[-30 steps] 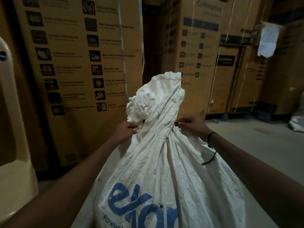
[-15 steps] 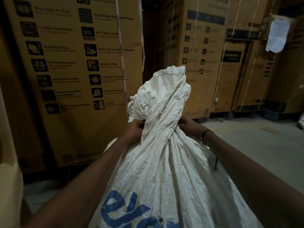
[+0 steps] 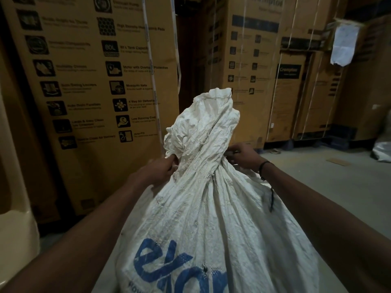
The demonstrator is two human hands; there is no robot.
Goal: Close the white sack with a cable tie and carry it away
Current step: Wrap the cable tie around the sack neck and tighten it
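A full white woven sack (image 3: 211, 218) with blue lettering stands upright in front of me, its top gathered and twisted into a neck (image 3: 203, 163) with the crumpled mouth sticking up above. My left hand (image 3: 160, 169) pinches the left side of the neck. My right hand (image 3: 242, 154), with a dark band on the wrist, pinches the right side of the neck, fingers closed on something small there. The cable tie itself is too small and dark to make out.
Tall cardboard appliance cartons (image 3: 95, 92) stand close behind the sack on the left, and more cartons (image 3: 264, 81) line the back. A cream plastic chair (image 3: 12, 208) is at the far left. Grey concrete floor (image 3: 338, 187) stretches to the right, with another white sack (image 3: 383, 152) at the edge.
My view has shifted slightly. Both hands stay at the sack's neck; the right hand has moved a little outward from the twist.
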